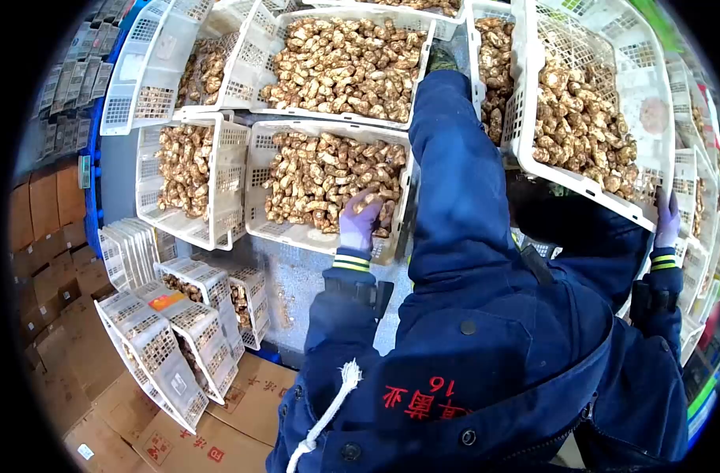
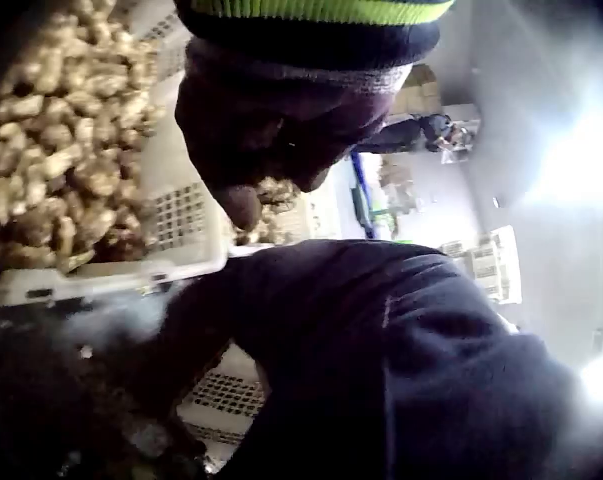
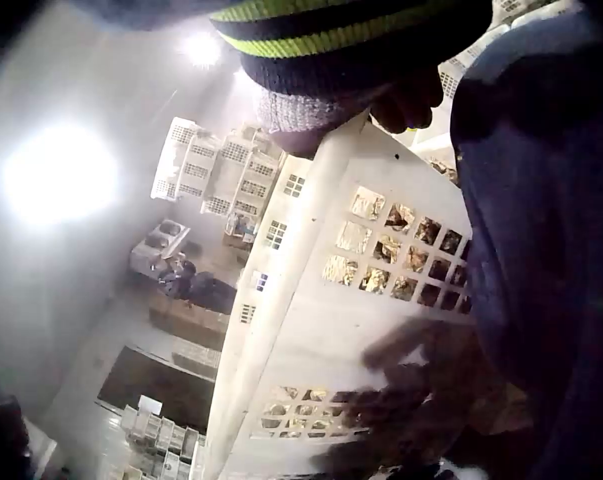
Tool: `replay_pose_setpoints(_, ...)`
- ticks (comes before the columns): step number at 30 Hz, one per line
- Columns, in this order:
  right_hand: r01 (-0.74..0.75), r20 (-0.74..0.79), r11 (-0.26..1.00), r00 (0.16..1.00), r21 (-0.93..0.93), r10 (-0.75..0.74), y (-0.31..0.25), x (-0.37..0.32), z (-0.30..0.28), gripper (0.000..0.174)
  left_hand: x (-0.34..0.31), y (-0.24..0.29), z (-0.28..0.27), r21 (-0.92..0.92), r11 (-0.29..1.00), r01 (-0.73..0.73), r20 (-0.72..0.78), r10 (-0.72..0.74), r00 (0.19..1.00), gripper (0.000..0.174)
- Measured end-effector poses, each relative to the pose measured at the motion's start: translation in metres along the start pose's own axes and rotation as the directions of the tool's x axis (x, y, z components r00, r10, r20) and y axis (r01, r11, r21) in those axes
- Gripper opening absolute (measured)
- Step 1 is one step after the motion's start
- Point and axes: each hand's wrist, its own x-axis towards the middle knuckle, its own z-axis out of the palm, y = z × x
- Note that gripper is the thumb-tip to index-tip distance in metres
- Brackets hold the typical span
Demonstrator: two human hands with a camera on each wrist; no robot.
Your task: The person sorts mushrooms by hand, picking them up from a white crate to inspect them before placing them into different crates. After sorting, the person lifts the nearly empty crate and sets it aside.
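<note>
Leg [image 1: 458, 173] in dark blue extends between crates. Right-side crate [image 1: 646, 87], large, holds heap of knobbly pieces [image 1: 584, 118]. Lower middle crate [image 1: 312, 237], smaller, across leg, holds more. Hands well apart: right hand [image 1: 668, 223] clamped on right-side crate's near outer corner; left hand [image 1: 358, 221] over knobbly pieces in lower middle crate, grip on any hard to tell.

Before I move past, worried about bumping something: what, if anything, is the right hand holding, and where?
The right hand holds a white crate by its rim, near a corner.
</note>
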Motion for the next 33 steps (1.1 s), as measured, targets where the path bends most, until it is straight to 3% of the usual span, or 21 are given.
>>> replay_pose_setpoints(1,-0.097,0.026,0.994,0.995,0.046,0.096,-0.009,0.0,-0.003,0.033,-0.01,-0.006,-0.004,-0.133,0.988,0.082,-0.042,-0.089,0.995,0.053)
replay_pose_setpoints(2,-0.195,0.051,0.977,0.98,0.087,0.191,-0.019,0.0,-0.006,0.034,-0.007,-0.011,-0.015,0.057,0.997,-0.046,-0.102,0.052,0.993,0.053)
replay_pose_setpoints(3,-0.114,0.052,0.993,0.992,0.035,0.112,-0.008,0.001,-0.006,0.034,0.001,-0.018,-0.033,0.251,0.955,-0.159,-0.132,0.196,0.972,0.053)
replay_pose_setpoints(5,0.044,0.014,0.999,0.999,0.024,-0.045,0.006,0.002,-0.002,0.034,-0.008,0.002,-0.033,0.022,0.994,-0.106,-0.338,0.107,0.935,0.036)
replay_pose_setpoints(6,0.039,0.009,0.998,0.999,0.048,-0.039,0.005,0.003,-0.001,0.034,0.007,-0.002,-0.059,-0.124,0.991,-0.052,-0.164,0.031,0.986,0.032)
replay_pose_setpoints(8,0.129,-0.019,0.99,0.991,-0.061,-0.131,0.007,0.003,0.0,0.034,0.021,0.004,-0.081,-0.419,0.9,0.122,0.157,-0.06,0.986,0.019)
replay_pose_setpoints(11,0.12,-0.006,0.984,0.992,-0.128,-0.122,0.017,0.003,0.001,0.035,-0.009,0.038,-0.035,-0.73,0.674,0.111,0.292,0.161,0.943,0.023)
replay_pose_setpoints(12,0.108,-0.012,0.989,0.994,-0.101,-0.11,0.017,0.003,0.002,0.035,-0.007,0.045,-0.035,-0.738,0.636,0.226,0.447,0.209,0.87,0.039)
replay_pose_setpoints(15,0.059,-0.027,0.998,0.998,0.0,-0.059,-0.01,0.0,-0.003,0.033,-0.02,0.07,-0.004,-0.66,0.744,0.104,0.411,0.242,0.879,0.051)
replay_pose_setpoints(17,-0.1,-0.044,0.985,0.993,0.143,0.108,-0.032,-0.005,-0.001,0.036,-0.017,0.075,0.007,-0.58,0.814,-0.034,0.399,0.32,0.859,0.054)
replay_pose_setpoints(18,0.03,-0.118,0.981,0.993,0.191,-0.007,-0.042,-0.009,0.003,0.042,-0.018,0.078,0.012,-0.553,0.829,-0.084,0.388,0.346,0.854,0.055)
replay_pose_setpoints(19,-0.02,-0.079,0.986,0.996,0.168,0.034,-0.039,-0.008,0.003,0.04,-0.022,0.086,0.023,-0.525,0.84,-0.135,0.38,0.373,0.846,0.055)
replay_pose_setpoints(20,-0.069,-0.042,0.987,0.996,0.142,0.075,-0.035,-0.005,0.001,0.038,-0.029,0.092,0.035,-0.409,0.892,-0.194,0.252,0.315,0.915,0.048)
replay_pose_setpoints(23,-0.03,-0.066,0.992,0.997,0.127,0.038,-0.048,-0.009,0.0,0.037,-0.005,0.065,0.012,-0.185,0.977,-0.111,0.34,0.169,0.925,0.036)
replay_pose_setpoints(24,0.013,-0.095,0.991,0.996,0.13,0.0,-0.052,-0.011,0.002,0.038,-0.011,0.052,0.019,-0.147,0.985,-0.094,0.229,0.126,0.965,0.027)
replay_pose_setpoints(25,0.052,-0.101,0.993,0.994,0.105,-0.041,-0.05,-0.012,0.003,0.037,0.0,0.027,0.002,-0.104,0.992,0.076,0.239,-0.049,0.97,0.027)
replay_pose_setpoints(26,0.089,-0.108,0.993,0.991,0.079,-0.08,-0.046,-0.011,0.003,0.035,0.003,0.005,-0.014,0.066,0.995,0.073,0.319,-0.091,0.944,0.027)
replay_pose_setpoints(27,0.199,-0.112,0.98,0.974,-0.009,-0.199,-0.039,-0.011,0.003,0.033,-0.005,-0.007,-0.009,0.175,0.95,0.257,0.112,-0.279,0.954,0.028)
replay_pose_setpoints(30,0.439,-0.133,0.87,0.87,-0.224,-0.474,-0.025,-0.009,0.005,0.031,0.003,-0.053,-0.032,0.169,0.896,0.412,0.125,-0.434,0.892,0.03)
replay_pose_setpoints(32,0.056,-0.098,0.983,0.994,0.177,-0.039,-0.055,-0.015,0.003,0.033,-0.006,-0.04,-0.02,0.173,0.905,0.389,0.083,-0.407,0.91,0.031)
replay_pose_setpoints(33,-0.145,-0.072,0.924,0.981,0.355,0.182,-0.072,-0.017,0.003,0.035,-0.016,-0.006,0.001,0.327,0.902,0.282,0.043,-0.313,0.949,0.028)
